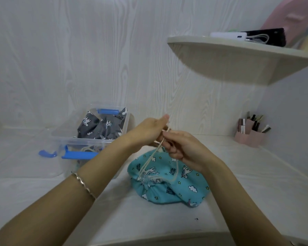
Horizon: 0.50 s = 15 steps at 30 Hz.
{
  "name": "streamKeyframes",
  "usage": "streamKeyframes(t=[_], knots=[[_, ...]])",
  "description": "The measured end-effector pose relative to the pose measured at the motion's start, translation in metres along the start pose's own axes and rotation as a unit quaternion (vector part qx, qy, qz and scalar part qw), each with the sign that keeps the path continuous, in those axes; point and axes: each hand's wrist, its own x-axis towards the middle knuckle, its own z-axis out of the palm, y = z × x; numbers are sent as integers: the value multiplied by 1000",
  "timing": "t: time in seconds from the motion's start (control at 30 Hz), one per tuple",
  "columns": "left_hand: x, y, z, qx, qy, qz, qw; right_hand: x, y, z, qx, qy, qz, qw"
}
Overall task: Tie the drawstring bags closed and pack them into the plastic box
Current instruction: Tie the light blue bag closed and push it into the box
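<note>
A teal drawstring bag with a unicorn and cloud print lies on the white desk in front of me, its mouth gathered. Its cream drawstring runs up from the gathered mouth to my hands. My left hand pinches the cord above the bag. My right hand is close beside it, fingers curled round the cord. A clear plastic box with blue latches stands to the left. A grey drawstring bag with a white print lies inside it.
A blue latch piece lies loose on the desk left of the box. A pink pen holder stands at the back right. A corner shelf overhangs the right side and carries a power bank and other items.
</note>
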Motion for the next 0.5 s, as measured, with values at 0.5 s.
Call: streamKeyframes(t=[0.5], knots=[[-11, -26, -18, 70, 55, 58, 994, -8, 11, -19, 24, 181, -39, 982]])
